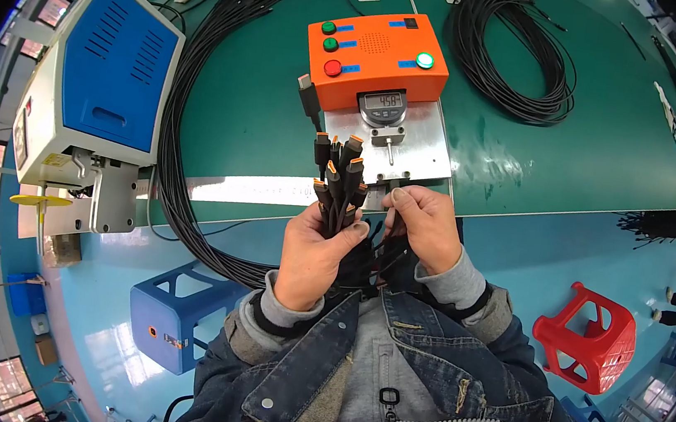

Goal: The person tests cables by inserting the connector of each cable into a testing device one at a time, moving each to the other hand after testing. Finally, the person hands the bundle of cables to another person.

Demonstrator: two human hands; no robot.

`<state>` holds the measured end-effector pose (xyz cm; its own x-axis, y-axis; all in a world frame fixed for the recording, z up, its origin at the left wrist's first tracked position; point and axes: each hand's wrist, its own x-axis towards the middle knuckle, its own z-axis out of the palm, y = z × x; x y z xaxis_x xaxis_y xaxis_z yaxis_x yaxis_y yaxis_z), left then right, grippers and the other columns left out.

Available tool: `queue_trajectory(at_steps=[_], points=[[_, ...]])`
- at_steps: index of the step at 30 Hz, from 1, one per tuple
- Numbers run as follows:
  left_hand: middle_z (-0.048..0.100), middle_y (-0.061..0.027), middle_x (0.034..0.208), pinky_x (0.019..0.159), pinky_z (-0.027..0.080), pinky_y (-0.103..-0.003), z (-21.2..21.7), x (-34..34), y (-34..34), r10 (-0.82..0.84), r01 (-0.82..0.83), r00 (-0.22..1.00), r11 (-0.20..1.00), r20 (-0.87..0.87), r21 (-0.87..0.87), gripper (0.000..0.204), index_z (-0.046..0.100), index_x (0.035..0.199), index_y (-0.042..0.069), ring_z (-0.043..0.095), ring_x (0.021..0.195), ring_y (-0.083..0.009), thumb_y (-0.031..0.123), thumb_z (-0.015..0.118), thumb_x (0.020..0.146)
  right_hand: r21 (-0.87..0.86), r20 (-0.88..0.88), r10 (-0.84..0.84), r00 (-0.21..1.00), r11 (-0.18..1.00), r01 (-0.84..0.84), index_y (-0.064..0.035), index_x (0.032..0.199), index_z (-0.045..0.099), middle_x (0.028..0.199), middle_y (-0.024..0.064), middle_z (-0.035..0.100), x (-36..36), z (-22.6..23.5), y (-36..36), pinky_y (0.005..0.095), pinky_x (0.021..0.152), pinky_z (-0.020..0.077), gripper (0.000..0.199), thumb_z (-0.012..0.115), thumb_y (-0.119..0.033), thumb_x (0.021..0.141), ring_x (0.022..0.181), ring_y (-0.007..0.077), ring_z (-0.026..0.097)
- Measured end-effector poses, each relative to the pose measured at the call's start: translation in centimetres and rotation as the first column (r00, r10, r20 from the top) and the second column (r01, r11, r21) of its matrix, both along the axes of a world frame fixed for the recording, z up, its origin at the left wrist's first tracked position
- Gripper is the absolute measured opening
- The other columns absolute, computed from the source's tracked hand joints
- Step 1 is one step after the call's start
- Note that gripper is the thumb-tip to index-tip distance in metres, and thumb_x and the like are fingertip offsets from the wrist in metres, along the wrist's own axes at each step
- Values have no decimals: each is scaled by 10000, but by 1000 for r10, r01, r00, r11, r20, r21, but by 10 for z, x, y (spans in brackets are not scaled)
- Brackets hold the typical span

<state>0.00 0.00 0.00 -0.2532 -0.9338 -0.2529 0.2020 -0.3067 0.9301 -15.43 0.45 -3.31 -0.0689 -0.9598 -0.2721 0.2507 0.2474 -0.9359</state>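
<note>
My left hand (314, 258) is closed round a bundle of black cables, whose plugs (343, 170) stand upright above the fist with orange tips. One more plug (309, 98) sticks up higher than the rest, by the orange box. My right hand (432, 228) pinches a thin black cable between thumb and forefinger, at the front edge of a metal plate (429, 142). The cable's end is hidden by the fingers and the small block there. On the plate a digital dial gauge (383, 109) points its plunger toward that block.
Behind the gauge stands an orange control box (365, 43) with its green button lit. Coiled black cables (489, 53) lie at the right, and a long cable bundle (179, 109) curves along the left. A blue-and-white machine (117, 61) stands far left. Blue (167, 317) and red (590, 340) stools are below.
</note>
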Motion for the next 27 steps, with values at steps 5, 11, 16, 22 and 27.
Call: queue_trajectory(at_steps=[5, 11, 16, 22, 27], points=[[551, -44, 749, 654, 434, -248, 3, 0, 1, 7, -7, 1000, 1000, 13, 21, 148, 523, 859, -10, 540, 686, -137, -22, 582, 723, 1, 1, 5, 1000, 1000, -5, 32, 725, 558, 549, 43, 536, 0, 1, -1, 204, 429, 392, 228, 468, -150, 828, 457, 87, 485], [550, -43, 739, 658, 431, -252, 1, 2, -1, -23, 23, 999, 1000, 37, 5, 147, 518, 847, -8, 534, 681, -135, -20, 586, 718, 0, -25, 43, 999, 999, -43, 17, 776, 559, 581, 37, 542, -2, -2, -1, 191, 452, 394, 228, 457, -174, 847, 472, 77, 485], [549, -46, 733, 668, 430, -254, 1, 1, -1, -21, 21, 1000, 1000, 7, -2, 151, 513, 846, -8, 533, 685, -134, -21, 587, 715, 1, -34, 43, 999, 999, -43, 13, 779, 561, 582, 34, 543, -2, -2, -1, 184, 451, 388, 228, 454, -175, 850, 469, 66, 471], [559, -55, 745, 673, 428, -249, -1, 1, -2, -36, 36, 999, 999, -7, 6, 173, 513, 858, -11, 535, 686, -130, -31, 591, 705, -72, 145, 32, 989, 997, -22, 25, 798, 565, 609, 61, 551, -7, 2, 5, 216, 490, 406, 206, 486, -164, 824, 495, 105, 486], [571, -16, 815, 654, 417, -198, -5, 0, -2, -60, 60, 998, 998, -17, 1, 219, 546, 905, -16, 511, 718, -65, -30, 607, 695, -451, 109, 108, 988, 891, -48, 51, 812, 559, 714, 108, 577, -12, 4, 5, 250, 621, 428, 209, 518, -153, 797, 654, 140, 523]])
